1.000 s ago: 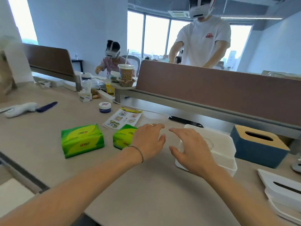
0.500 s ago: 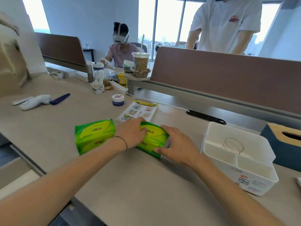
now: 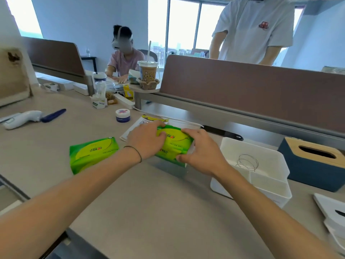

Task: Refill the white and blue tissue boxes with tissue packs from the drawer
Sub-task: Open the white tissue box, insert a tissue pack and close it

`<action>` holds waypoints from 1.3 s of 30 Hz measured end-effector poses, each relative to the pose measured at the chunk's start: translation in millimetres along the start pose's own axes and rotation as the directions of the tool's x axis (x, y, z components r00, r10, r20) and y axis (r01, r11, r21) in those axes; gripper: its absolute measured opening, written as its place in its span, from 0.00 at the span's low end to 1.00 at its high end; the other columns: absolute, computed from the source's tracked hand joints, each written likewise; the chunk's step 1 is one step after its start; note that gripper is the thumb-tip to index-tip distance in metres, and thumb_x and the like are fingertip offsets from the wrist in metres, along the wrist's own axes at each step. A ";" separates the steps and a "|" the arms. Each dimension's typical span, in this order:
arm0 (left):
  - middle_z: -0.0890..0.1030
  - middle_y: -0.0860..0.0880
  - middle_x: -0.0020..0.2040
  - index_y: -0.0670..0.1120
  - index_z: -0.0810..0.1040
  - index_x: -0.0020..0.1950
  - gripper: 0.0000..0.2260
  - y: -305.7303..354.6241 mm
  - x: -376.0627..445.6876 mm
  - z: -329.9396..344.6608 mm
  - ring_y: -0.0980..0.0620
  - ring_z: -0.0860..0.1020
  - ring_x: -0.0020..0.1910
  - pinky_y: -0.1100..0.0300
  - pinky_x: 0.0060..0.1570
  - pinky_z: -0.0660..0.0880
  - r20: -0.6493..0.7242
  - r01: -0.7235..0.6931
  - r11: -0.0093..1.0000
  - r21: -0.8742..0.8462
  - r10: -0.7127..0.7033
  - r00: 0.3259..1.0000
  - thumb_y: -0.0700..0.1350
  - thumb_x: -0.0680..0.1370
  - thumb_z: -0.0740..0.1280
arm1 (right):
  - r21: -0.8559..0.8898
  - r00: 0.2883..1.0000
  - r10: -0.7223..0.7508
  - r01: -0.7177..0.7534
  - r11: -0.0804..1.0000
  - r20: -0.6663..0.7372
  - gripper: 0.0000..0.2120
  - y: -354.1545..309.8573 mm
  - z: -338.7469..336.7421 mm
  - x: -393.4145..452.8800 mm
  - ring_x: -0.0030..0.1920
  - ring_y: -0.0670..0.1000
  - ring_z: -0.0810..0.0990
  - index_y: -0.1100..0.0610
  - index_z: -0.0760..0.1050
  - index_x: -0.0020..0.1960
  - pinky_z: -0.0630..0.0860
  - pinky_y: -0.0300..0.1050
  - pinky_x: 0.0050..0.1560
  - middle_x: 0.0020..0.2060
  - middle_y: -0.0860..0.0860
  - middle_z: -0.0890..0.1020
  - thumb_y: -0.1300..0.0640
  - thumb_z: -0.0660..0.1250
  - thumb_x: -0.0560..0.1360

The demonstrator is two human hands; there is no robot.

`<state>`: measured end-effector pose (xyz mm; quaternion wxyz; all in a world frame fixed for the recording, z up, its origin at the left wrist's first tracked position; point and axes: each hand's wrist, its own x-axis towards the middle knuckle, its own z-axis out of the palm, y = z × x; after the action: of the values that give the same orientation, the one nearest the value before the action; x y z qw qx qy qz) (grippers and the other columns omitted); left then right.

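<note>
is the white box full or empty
Empty of tissues: the open white box shows bare walls and only a wire coil inside.

Tissue packs — green, yellow; boxes — white, blue.

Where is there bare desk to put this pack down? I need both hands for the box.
Bare desk lies in front of the spare pack and the open white box. Behind the held pack, sticker sheet and jar crowd it.
</note>
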<state>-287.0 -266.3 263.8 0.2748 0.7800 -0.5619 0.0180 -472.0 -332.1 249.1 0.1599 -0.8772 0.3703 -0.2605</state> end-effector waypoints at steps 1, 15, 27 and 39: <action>0.82 0.47 0.59 0.58 0.75 0.67 0.17 8.3 2.5 -2.8 0.45 0.79 0.54 0.50 0.52 0.78 -0.010 -0.020 0.999 -0.025 0.020 1.000 0.55 0.79 0.61 | 0.002 1.000 0.000 0.000 1.000 -0.016 0.43 1.3 -11.5 -1.5 0.62 0.50 0.73 0.46 0.66 0.75 0.73 0.47 0.62 0.64 0.49 0.72 0.45 0.79 0.63; 0.82 0.48 0.61 0.52 0.80 0.66 0.15 159.2 18.1 23.0 0.47 0.79 0.56 0.56 0.55 0.74 -0.028 -0.299 0.927 -0.227 0.300 0.953 0.50 0.81 0.62 | -0.084 0.980 0.199 -0.201 0.976 -0.023 0.40 91.3 -158.3 -40.0 0.60 0.49 0.71 0.42 0.67 0.73 0.74 0.47 0.57 0.63 0.47 0.71 0.52 0.81 0.65; 0.83 0.49 0.56 0.51 0.81 0.63 0.14 189.6 16.0 65.3 0.48 0.80 0.48 0.55 0.50 0.78 0.067 -0.288 0.918 -0.274 0.317 0.946 0.50 0.80 0.63 | -0.051 0.969 0.247 -0.246 0.968 0.014 0.40 140.1 -167.6 -62.9 0.58 0.50 0.73 0.43 0.69 0.72 0.77 0.47 0.54 0.65 0.47 0.71 0.55 0.81 0.65; 0.83 0.47 0.57 0.51 0.80 0.63 0.14 184.8 9.1 84.5 0.50 0.79 0.44 0.58 0.44 0.77 0.170 -0.246 0.950 -0.193 0.279 0.945 0.51 0.81 0.63 | -0.200 0.973 0.227 -0.214 0.956 0.049 0.41 152.9 -139.1 -73.4 0.65 0.52 0.72 0.44 0.66 0.74 0.76 0.50 0.61 0.69 0.49 0.72 0.50 0.80 0.65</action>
<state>-471.2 -352.4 270.7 0.2789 0.6696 -0.6848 -0.0698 -681.9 -393.7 265.0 0.1153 -0.8505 0.4834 -0.1723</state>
